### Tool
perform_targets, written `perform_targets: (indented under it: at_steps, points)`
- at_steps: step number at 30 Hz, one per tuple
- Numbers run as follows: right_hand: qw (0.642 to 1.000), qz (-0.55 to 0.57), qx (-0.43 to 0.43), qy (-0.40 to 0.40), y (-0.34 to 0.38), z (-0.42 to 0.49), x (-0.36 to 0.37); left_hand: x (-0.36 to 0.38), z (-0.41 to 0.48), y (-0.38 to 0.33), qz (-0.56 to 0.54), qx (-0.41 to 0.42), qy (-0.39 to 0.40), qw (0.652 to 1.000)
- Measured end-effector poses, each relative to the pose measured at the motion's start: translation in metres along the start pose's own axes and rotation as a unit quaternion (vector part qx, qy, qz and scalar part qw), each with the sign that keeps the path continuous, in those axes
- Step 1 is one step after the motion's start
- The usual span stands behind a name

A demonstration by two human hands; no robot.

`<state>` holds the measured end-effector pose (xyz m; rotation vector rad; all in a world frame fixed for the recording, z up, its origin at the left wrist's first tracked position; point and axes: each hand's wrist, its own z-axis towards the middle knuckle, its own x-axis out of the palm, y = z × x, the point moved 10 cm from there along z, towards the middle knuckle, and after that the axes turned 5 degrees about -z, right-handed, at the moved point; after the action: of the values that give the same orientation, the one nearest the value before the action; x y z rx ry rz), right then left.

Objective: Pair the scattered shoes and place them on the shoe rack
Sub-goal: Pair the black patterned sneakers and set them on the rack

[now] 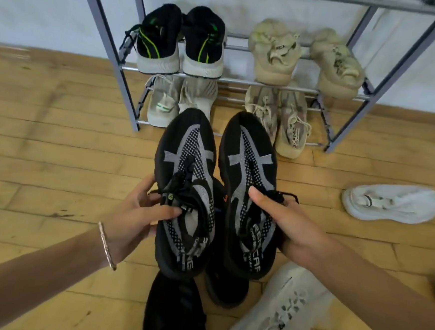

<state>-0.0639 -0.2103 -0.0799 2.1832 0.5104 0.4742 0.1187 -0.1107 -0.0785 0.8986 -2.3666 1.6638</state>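
Our left hand [132,212] grips 1 black shoe [185,167], our right hand [294,228] its mate [247,172], fingers curled round each, held side by side before the shoe rack [105,38], toes forward, likely for shelving as 1 pair.

Setting: we log this as a home interior, a lived-in room corner. Evidence: grey metal shoe rack [107,44] w/ bar shelves at far side, against plain white wall [41,7]. Worn sneakers sit paired on its shelves, e.g. black/green pair [158,37] far left, beige pair [272,52] far right. Floor [57,139] = scuffed wood planks. Loose white sneaker [393,203] on floor at right; pale sneaker [285,313] near right. Mixed, used footwear, so household, not retail.
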Motion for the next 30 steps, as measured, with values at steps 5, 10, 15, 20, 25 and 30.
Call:
perform_targets:
  at_steps: [5,10,15,20,25,30]
  points:
    - [0.995,0.063,0.032,0.068,0.002,-0.007,0.014,-0.001,-0.003,-0.002,-0.032,0.001,-0.024,0.999]
    - [0.978,0.098,0.014,0.184,0.039,-0.027,0.045,0.001,-0.010,-0.044,-0.042,0.064,-0.039,0.996]
    - [0.975,0.103,-0.079,0.182,0.097,-0.030,0.064,0.004,-0.011,-0.109,-0.042,0.131,-0.055,0.989]
    - [0.956,0.131,-0.172,0.199,0.173,-0.039,0.079,0.022,-0.010,-0.185,-0.048,0.209,-0.027,0.976]
    - [0.956,0.105,-0.201,0.188,0.245,-0.033,0.103,0.059,0.006,-0.259,0.029,0.212,0.019,0.977]
    - [0.964,0.185,-0.172,0.084,0.291,0.021,0.100,0.064,0.056,-0.318,0.140,0.164,-0.003,0.976]
